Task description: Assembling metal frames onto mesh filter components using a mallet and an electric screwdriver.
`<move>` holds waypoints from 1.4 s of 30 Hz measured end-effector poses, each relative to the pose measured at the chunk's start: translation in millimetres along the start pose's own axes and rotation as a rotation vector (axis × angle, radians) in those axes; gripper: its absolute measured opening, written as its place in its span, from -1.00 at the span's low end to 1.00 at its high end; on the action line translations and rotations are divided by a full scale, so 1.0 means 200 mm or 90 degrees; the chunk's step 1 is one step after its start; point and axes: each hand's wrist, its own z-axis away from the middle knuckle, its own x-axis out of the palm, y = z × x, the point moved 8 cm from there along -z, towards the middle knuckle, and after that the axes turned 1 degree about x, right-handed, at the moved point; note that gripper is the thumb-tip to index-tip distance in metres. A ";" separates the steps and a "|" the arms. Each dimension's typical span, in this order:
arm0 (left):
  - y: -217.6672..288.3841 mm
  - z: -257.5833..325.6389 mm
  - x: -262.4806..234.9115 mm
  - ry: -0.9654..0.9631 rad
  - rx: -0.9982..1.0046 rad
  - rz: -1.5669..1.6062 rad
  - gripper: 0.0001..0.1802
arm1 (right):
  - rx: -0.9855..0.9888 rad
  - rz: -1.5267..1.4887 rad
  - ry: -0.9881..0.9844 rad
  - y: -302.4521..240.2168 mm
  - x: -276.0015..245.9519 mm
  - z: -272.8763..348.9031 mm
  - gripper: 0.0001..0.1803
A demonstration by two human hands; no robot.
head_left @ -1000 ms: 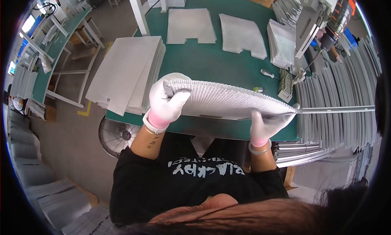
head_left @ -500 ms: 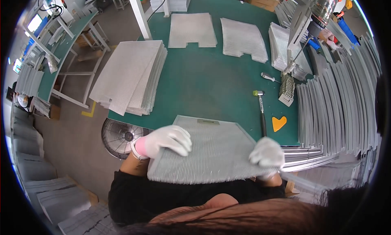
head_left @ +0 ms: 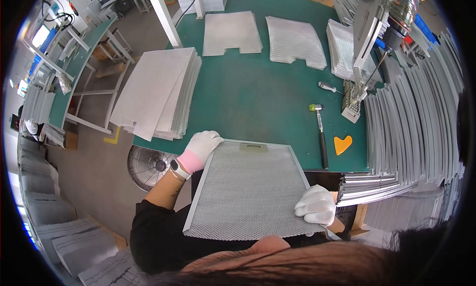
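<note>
A silver mesh filter panel (head_left: 253, 191) leans tilted between my body and the table's near edge. Metal frame strips run along its top and both sides, and a small beige plate (head_left: 253, 147) sits at its top edge. My left hand (head_left: 203, 148), in a white glove with a pink cuff, is closed round the panel's upper left corner. Gloved in white, my right hand (head_left: 317, 205) has its fingers curled over the panel's lower right edge. A thin metal strip end (head_left: 331, 233) sticks out below that hand; whether it joins the panel I cannot tell.
The green table (head_left: 238, 97) bears stacked mesh sheets (head_left: 156, 90), a hammer (head_left: 321, 132), a screwdriver (head_left: 329, 87), a yellow heart-shaped scraper (head_left: 342, 145) and a metal stand (head_left: 364, 53). Frame strips (head_left: 411, 122) crowd the right side. A fan (head_left: 153, 167) stands below the left edge.
My left hand has moved up along the panel's left side to its upper corner. The panel has tilted, showing its mesh face more fully. My right hand has shifted slightly left and down.
</note>
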 end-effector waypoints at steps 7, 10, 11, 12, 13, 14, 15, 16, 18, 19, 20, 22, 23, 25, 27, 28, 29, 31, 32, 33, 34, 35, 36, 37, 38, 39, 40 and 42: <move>-0.17 -0.02 0.14 0.159 -0.115 0.127 -0.82 | -0.006 -0.004 0.063 0.00 -0.07 -0.08 -0.78; -0.25 0.01 0.21 0.133 -0.184 0.109 -0.83 | -0.054 -0.063 0.105 0.10 -0.12 -0.09 -0.51; -0.25 0.00 0.21 0.134 -0.182 0.115 -0.83 | 0.000 -0.015 0.242 0.12 -0.15 -0.08 -0.48; -0.27 -0.02 0.23 0.094 -0.210 0.128 -0.81 | 0.053 0.034 0.379 0.13 -0.17 -0.07 -0.45; -0.27 -0.03 0.25 0.053 -0.241 0.129 -0.77 | 0.060 0.080 0.430 0.14 -0.20 -0.12 -0.44; -0.25 -0.02 0.24 0.053 -0.242 0.127 -0.77 | 0.070 0.127 0.478 0.16 -0.25 -0.19 -0.43; -0.23 0.00 0.19 0.158 -0.235 0.192 -0.74 | 0.102 0.132 0.506 0.21 -0.28 -0.20 -0.48; -0.22 0.03 0.13 0.264 -0.226 0.258 -0.70 | 0.135 0.137 0.531 0.26 -0.31 -0.20 -0.52; -0.09 0.01 -0.07 0.266 -0.059 0.217 -0.49 | 0.164 0.038 0.557 0.37 -0.38 -0.16 -0.82; -0.08 0.01 -0.20 0.298 -0.063 0.404 -0.46 | 0.179 0.002 0.559 0.42 -0.40 -0.16 -0.92; -0.05 0.00 -0.33 0.327 -0.068 0.592 -0.43 | 0.193 0.039 0.557 0.46 -0.43 -0.15 -0.93; 0.08 -0.02 -0.71 0.421 0.155 0.731 -0.52 | 0.209 0.015 0.575 0.46 -0.46 -0.14 -0.90; 0.15 -0.04 -0.87 0.420 0.264 0.692 -0.67 | 0.210 0.016 0.574 0.48 -0.46 -0.13 -0.90; 0.15 -0.08 -0.93 0.464 0.199 0.686 -0.78 | 0.204 0.023 0.597 0.49 -0.47 -0.12 -0.90; 0.12 -0.08 -0.90 0.494 0.154 0.695 -0.80 | 0.196 0.047 0.578 0.47 -0.46 -0.16 -0.90; 0.09 -0.05 -0.89 0.532 0.165 0.712 -0.82 | 0.189 0.069 0.562 0.46 -0.43 -0.18 -0.91; 0.06 -0.03 -0.88 0.570 0.176 0.729 -0.83 | 0.175 0.044 0.550 0.44 -0.40 -0.21 -0.91; 0.05 -0.04 -0.87 0.565 0.234 0.734 -0.84 | 0.161 0.084 0.546 0.41 -0.37 -0.25 -0.63; 0.07 -0.04 -0.89 0.562 0.291 0.733 -0.86 | 0.160 0.093 0.560 0.41 -0.37 -0.23 -0.63; 0.10 -0.06 -0.88 0.577 0.292 0.732 -0.86 | 0.158 0.127 0.572 0.43 -0.39 -0.21 -0.63; 0.11 -0.07 -0.88 0.577 0.300 0.736 -0.86 | 0.153 0.160 0.585 0.45 -0.42 -0.19 -0.63; 0.10 -0.09 -0.87 0.575 0.242 0.742 -0.85 | 0.142 0.151 0.609 0.46 -0.42 -0.17 -0.63; 0.09 -0.10 -0.86 0.573 0.185 0.747 -0.85 | 0.139 0.161 0.610 0.46 -0.42 -0.17 -0.63; 0.09 -0.10 -0.85 0.572 0.192 0.750 -0.85 | 0.147 0.240 0.673 0.45 -0.43 -0.16 -0.54; 0.09 -0.10 -0.85 0.574 0.210 0.748 -0.84 | 0.155 0.325 0.737 0.42 -0.43 -0.16 -0.40; 0.09 -0.09 -0.85 0.576 0.229 0.747 -0.83 | 0.111 0.130 0.754 0.44 -0.43 -0.18 -0.05; 0.09 -0.10 -0.86 0.577 0.244 0.752 -0.83 | 0.104 0.159 0.766 0.41 -0.44 -0.21 0.05; 0.04 -0.11 -0.83 0.575 0.155 0.761 -0.84 | 0.070 0.113 0.710 0.38 -0.47 -0.28 0.08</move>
